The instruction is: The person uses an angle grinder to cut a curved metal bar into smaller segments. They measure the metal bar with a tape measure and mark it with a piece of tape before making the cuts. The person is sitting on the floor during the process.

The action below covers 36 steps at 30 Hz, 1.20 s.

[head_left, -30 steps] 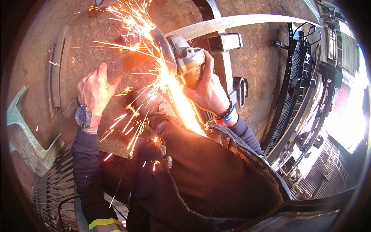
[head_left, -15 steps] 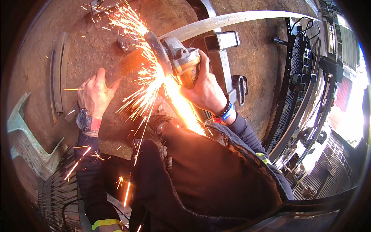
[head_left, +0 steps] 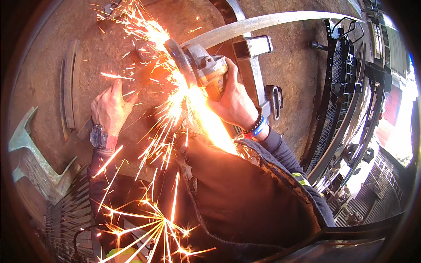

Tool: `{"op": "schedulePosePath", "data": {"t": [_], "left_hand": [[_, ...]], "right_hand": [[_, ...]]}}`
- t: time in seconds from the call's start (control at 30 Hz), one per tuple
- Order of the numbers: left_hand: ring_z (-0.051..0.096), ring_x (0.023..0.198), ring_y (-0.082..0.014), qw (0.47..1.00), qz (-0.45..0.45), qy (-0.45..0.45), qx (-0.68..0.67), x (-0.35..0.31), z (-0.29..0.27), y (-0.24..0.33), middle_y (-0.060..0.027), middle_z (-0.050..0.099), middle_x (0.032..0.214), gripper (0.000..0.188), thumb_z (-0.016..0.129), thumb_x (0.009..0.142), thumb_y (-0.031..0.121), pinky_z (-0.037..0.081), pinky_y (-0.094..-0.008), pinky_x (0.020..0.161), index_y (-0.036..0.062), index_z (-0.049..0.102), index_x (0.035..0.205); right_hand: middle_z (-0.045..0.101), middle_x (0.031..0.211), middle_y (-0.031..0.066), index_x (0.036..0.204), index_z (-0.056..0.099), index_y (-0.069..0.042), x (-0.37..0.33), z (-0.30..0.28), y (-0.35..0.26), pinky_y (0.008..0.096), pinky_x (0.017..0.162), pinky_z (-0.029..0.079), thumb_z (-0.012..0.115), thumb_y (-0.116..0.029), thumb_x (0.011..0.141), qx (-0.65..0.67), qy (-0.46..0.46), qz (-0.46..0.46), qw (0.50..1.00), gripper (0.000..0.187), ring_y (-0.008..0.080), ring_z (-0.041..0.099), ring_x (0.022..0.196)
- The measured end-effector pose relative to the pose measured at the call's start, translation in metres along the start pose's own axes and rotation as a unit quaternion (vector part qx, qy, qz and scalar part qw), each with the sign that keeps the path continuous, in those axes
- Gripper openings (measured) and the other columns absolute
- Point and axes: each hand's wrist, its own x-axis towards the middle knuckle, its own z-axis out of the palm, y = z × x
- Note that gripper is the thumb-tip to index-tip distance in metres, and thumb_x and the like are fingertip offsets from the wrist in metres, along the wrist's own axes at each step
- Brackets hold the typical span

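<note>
Grinder (head_left: 209, 66): was clasped in the right hand (head_left: 237, 103).
Left hand (head_left: 111, 107): was partly spread, left of the sparks (head_left: 186, 93); hold could not be told.

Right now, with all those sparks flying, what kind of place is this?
Probably a metal workshop. The right hand grips an angle grinder amid bright sparks, a long metal bar lies beyond it, and black metal frames with mesh are over on the right.
</note>
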Motion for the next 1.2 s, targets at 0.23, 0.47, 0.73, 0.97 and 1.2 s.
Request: {"op": "schedulePosePath", "data": {"t": [0.23,0.47,0.73,0.97,1.2], "left_hand": [[0.070,0.072,-0.0357,1.000,0.003,0.009,0.009,0.001,-0.002,0.003,-0.0148,0.069,0.077,0.044,0.085,0.076,0.036,0.055,-0.0461,0.061,0.0056,0.060,0.097],[0.069,0.072,-0.0361,1.000,-0.016,0.000,0.016,0.002,-0.001,0.002,-0.0141,0.069,0.076,0.042,0.084,0.077,0.035,0.054,-0.0470,0.062,0.0069,0.059,0.095],[0.070,0.073,-0.0353,0.998,-0.045,-0.038,-0.005,-0.002,0.002,-0.005,-0.0129,0.069,0.076,0.043,0.084,0.074,0.033,0.055,-0.0465,0.063,0.0084,0.061,0.100],[0.071,0.071,-0.0342,0.999,-0.017,-0.014,-0.028,-0.004,0.002,-0.010,-0.0136,0.069,0.074,0.042,0.083,0.076,0.035,0.056,-0.0451,0.060,0.0079,0.062,0.101],[0.072,0.073,-0.0345,0.998,-0.025,-0.045,-0.033,-0.003,-0.001,-0.010,-0.0152,0.071,0.078,0.044,0.083,0.077,0.034,0.057,-0.0448,0.063,0.0073,0.063,0.105]], "right_hand": [[0.061,0.125,0.0336,0.151,0.014,-0.003,-0.001,-0.003,0.000,0.0491,0.094,0.054,0.074,-0.016,0.077,-0.010,-0.019,0.017,1.000,0.096,0.0500,0.064,0.110],[0.066,0.106,0.0334,0.152,0.013,-0.003,-0.003,0.001,0.004,0.0512,0.080,0.056,0.076,-0.018,0.075,-0.006,0.014,-0.037,0.999,0.101,0.0506,0.067,0.092],[0.063,0.119,0.0325,0.154,0.011,-0.002,-0.002,0.001,0.001,0.0470,0.094,0.054,0.076,-0.014,0.074,0.015,0.004,-0.042,0.999,0.104,0.0467,0.066,0.111],[0.066,0.117,0.0292,0.155,0.009,-0.004,0.003,0.001,-0.007,0.0449,0.087,0.057,0.075,-0.014,0.074,-0.050,0.006,-0.041,0.998,0.105,0.0427,0.070,0.102],[0.057,0.127,0.0270,0.150,0.019,0.003,0.001,0.002,-0.014,0.0452,0.100,0.048,0.076,-0.017,0.069,-0.021,0.025,-0.020,0.999,0.102,0.0400,0.060,0.117]]}}
